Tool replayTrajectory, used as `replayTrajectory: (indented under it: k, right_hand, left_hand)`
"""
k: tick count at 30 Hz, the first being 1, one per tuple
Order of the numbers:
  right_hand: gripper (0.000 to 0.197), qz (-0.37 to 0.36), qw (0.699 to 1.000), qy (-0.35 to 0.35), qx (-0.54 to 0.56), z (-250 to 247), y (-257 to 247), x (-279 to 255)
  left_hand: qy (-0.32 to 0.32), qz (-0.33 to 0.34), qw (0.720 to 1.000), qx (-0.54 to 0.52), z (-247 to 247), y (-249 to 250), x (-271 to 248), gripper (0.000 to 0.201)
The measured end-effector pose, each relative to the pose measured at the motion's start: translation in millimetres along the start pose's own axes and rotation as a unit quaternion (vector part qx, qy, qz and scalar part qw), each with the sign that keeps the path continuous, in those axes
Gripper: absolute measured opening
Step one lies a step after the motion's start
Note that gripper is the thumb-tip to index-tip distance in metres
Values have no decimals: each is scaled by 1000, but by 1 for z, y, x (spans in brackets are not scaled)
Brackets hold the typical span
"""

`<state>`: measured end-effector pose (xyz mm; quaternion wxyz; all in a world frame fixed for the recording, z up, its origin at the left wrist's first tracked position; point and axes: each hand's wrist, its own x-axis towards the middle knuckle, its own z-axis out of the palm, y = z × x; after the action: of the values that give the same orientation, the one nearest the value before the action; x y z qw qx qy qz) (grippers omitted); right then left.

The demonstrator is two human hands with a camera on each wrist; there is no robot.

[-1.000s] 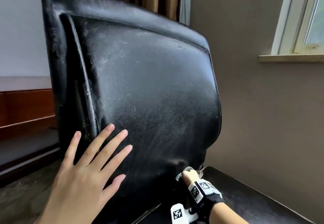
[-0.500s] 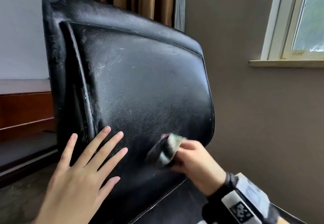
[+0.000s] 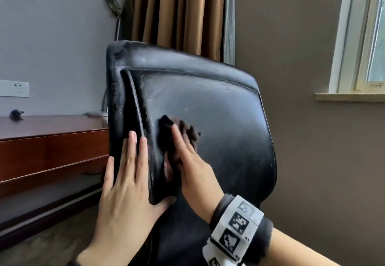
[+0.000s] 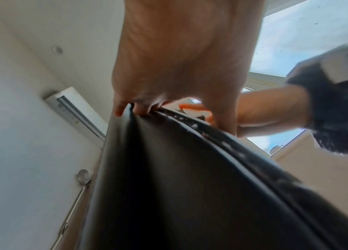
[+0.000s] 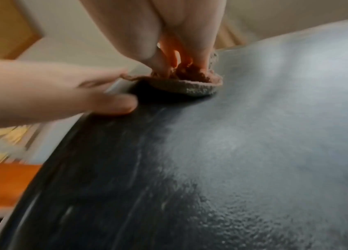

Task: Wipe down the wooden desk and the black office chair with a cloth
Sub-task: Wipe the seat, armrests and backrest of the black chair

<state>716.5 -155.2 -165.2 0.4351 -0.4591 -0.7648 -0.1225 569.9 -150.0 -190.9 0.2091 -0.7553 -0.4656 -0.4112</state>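
The black office chair (image 3: 218, 132) shows its dusty, leather-like backrest, which fills the middle of the head view. My left hand (image 3: 129, 161) lies flat on the backrest's left edge, fingers straight and thumb on the front panel. In the left wrist view its fingertips (image 4: 126, 108) touch the rim. My right hand (image 3: 187, 161) holds a dark cloth (image 3: 165, 126) against the backrest just right of the left seam. In the right wrist view the cloth (image 5: 192, 84) is bunched under the fingers. The wooden desk (image 3: 52, 147) stands behind the chair at left.
A brown curtain (image 3: 177, 11) hangs behind the chair. A window sill (image 3: 350, 97) juts out at right. A floor lamp (image 3: 114, 5) and a wall socket (image 3: 14, 88) are at the back left. A small dark object (image 3: 16, 112) sits on the desk.
My right hand has carried the cloth from the backrest's bottom edge up and left to the seam. My left hand has slid onto the left edge, fingers closer together. The view has risen.
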Motion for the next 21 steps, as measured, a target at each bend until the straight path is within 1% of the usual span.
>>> replayTrajectory:
  k: [1,2,4,6,7,8,9,11,13,15,17,19,21]
  right_hand:
    - [88,-37,999,-11,-10,1,-7,-1]
    - [90,-46,999,-18,-13,-2,-8,3]
    - [91,0,1000,1,-24,-15,2,29]
    - [87,53,997,28,-41,-29,6,65]
    - [85,60,997,34,-42,-28,2,76]
    - [84,48,998,32,-38,-23,-5,79]
    - [83,15,999,25,-34,-15,-10,74]
    - [88,-55,998,-12,-23,-2,-11,45]
    - [94,-74,996,-36,-21,-6,7,24]
    - [98,-32,999,-8,-33,-22,39,31]
    - [100,40,998,28,-35,-37,70,49]
    - [96,87,995,46,-28,-45,84,67]
    - [88,103,994,47,-4,-47,79,79]
  left_hand:
    - [-3,-4,1000,-19,2,-2,0,145]
    - [-6,-4,999,-34,3,-5,0,147]
    - [-7,5,999,-48,2,-7,1,145]
    - [-7,11,999,-44,-3,-4,5,141]
    - [-2,14,999,-41,-5,-4,9,139]
    - [6,15,999,-40,-9,-5,16,139]
    - [16,15,999,-38,-13,-7,27,138]
    - [21,25,999,-16,-21,-12,51,134]
    - [6,59,998,13,-28,-20,73,137]
    - [-14,87,996,8,-36,-29,97,137]
    - [-13,97,995,-1,-44,-43,121,124]
    - [-13,102,995,17,-56,-56,148,117]
    - [-24,119,992,33,-66,-63,176,111]
